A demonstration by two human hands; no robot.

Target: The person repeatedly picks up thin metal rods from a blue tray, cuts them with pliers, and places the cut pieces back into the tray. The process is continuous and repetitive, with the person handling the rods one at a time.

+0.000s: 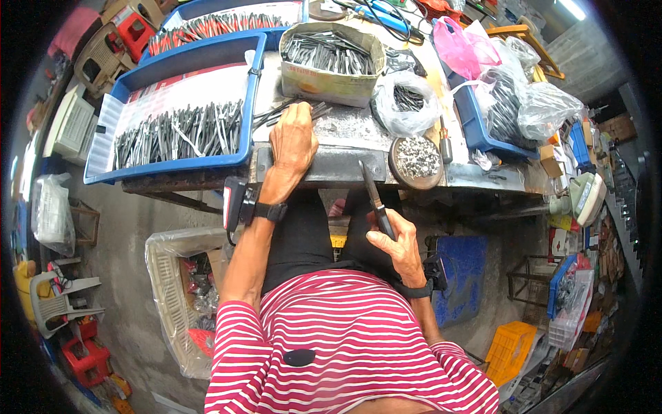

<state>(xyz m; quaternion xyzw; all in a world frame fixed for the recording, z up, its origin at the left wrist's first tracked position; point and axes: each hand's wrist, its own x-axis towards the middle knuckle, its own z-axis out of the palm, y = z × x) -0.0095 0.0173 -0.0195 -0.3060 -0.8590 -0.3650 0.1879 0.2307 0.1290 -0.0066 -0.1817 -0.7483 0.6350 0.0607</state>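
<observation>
My left hand (293, 141) rests at the table's front edge, its fingers curled over several thin black strips (318, 109) that stick out on both sides of it. What its fingertips press on is hidden under the hand. In my right hand (401, 247) is a knife (372, 190) with a dark handle, its narrow blade pointing up toward the table edge. A dark flat pad (345, 165) lies along that edge, between the knife tip and my left hand. Just behind my left hand stands an open carton (324, 84) filled with slim black and grey pieces.
On the left, a blue tray (258, 90) holds many similar pieces, with another blue tray behind it. To the right are a round dish (394, 169) of small bits, a clear plastic bag (414, 124) and a blue crate (476, 134) with bags. A lined basket (162, 276) stands below.
</observation>
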